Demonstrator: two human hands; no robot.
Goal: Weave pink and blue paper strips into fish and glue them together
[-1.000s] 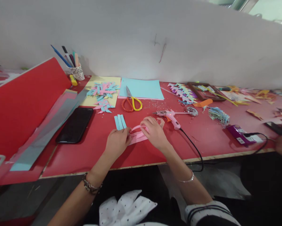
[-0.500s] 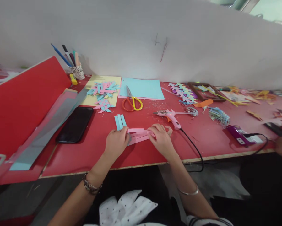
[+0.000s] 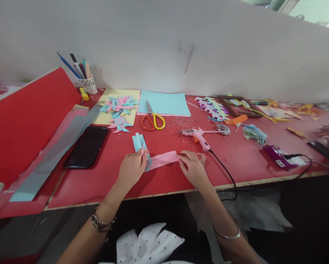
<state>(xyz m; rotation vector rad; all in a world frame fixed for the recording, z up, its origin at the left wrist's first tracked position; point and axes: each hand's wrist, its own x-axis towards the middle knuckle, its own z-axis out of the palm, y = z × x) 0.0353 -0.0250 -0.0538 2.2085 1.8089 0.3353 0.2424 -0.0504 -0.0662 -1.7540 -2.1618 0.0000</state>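
Note:
Two pink paper strips [image 3: 164,159] lie side by side on the red tabletop between my hands. Pale blue paper strips [image 3: 138,142] stand out beyond my left hand and cross the left end of the pink ones. My left hand [image 3: 133,167] is closed in a pinch where the colours meet, with a bit of pink paper at its fingertips. Thumb and fingers of my right hand [image 3: 192,168] are on the right end of the pink strips. The exact overlap under my left fingers is hidden.
Scissors [image 3: 154,121] lie beyond the strips, partly on blue sheets [image 3: 170,102]. A pink glue gun [image 3: 199,136] with a black cord lies right of them. A black phone [image 3: 86,146] is at left, a purple socket block [image 3: 280,157] at right.
A raised pink strip stretched between both hands no longer spans them. My left hand has shifted slightly left and my right hand slightly right, showing more of the flat pink strips.

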